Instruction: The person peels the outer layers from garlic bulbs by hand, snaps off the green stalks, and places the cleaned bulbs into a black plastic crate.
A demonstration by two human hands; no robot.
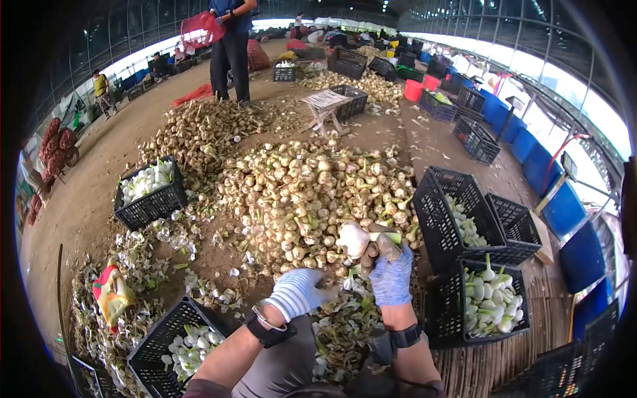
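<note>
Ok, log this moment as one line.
right hand: holds garlic bulb | left hand: at bulb's trimmings, grip unclear | ahead: garlic pile | right: black crate of peeled garlic

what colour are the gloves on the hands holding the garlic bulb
Pale blue, with brown fingertips. The right hand shows it best in the head view; the left hand looks lighter, almost white.

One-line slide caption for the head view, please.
Gloved right hand holds a garlic bulb over the pile; left hand alongside.
</note>
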